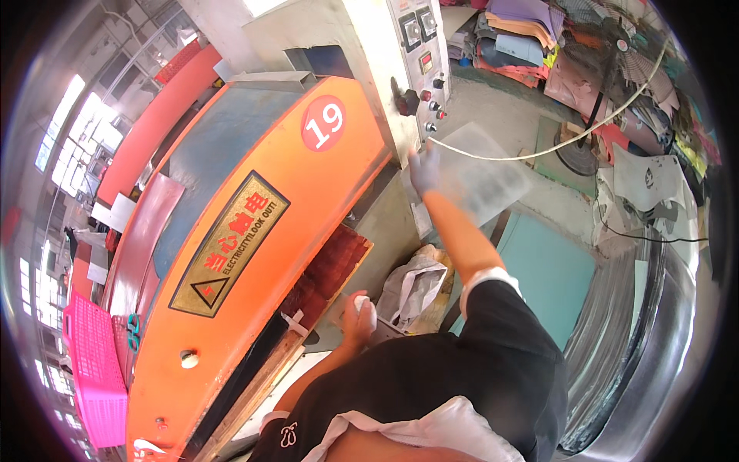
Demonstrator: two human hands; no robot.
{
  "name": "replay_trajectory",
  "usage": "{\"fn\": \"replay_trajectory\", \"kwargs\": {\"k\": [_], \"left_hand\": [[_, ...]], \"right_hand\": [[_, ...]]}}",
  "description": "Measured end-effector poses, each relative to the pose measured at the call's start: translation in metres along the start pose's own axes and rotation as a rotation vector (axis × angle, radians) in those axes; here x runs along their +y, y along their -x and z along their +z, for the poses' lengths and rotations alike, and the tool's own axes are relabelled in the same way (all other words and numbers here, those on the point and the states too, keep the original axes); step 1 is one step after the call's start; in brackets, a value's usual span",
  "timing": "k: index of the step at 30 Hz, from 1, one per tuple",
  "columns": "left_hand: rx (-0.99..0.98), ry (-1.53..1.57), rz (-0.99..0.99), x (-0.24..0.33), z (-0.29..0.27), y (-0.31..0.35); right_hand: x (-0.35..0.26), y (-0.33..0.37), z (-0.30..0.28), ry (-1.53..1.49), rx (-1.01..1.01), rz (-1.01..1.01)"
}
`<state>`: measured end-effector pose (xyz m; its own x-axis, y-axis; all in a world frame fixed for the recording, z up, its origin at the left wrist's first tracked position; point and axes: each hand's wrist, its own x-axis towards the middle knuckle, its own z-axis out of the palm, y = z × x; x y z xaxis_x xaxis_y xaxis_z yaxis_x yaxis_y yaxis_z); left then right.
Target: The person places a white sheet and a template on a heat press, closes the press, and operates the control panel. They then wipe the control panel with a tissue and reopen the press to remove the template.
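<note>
My right hand (425,171), in a pale glove, reaches out beside the control panel. It grips the near-left edge of a translucent plastic sheet (485,177), which is blurred by motion; the fingertips are smeared. My left hand (359,317) is drawn in near my body with its fingers curled. Something white shows at its fingers, and whether this is a glove or a held thing is unclear. An orange machine beam (308,200) with a warning plate runs along the left. Below its edge lies a dark red pad (335,266).
A control panel (425,69) with knobs and buttons rises ahead. A white cord (539,156) hangs across the right. Grey cloth (412,289) lies between my arms. A teal board (543,277), a fan (620,46) and piled sheets (516,38) stand right. A pink basket (94,369) is left.
</note>
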<state>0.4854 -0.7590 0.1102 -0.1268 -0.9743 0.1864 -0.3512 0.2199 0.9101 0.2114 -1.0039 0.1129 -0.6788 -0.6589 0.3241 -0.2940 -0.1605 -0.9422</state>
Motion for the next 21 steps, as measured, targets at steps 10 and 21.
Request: {"fn": "replay_trajectory", "kwargs": {"k": [10,21], "left_hand": [[0.099,0.226,-0.347,-0.003,-0.066,0.092],[0.225,-0.058,-0.333,0.036,-0.103,0.146]], "right_hand": [[0.189,0.158,-0.051,0.311,-0.913,0.323],[-0.113,0.190,-0.012,-0.512,-0.947,0.143]]}}
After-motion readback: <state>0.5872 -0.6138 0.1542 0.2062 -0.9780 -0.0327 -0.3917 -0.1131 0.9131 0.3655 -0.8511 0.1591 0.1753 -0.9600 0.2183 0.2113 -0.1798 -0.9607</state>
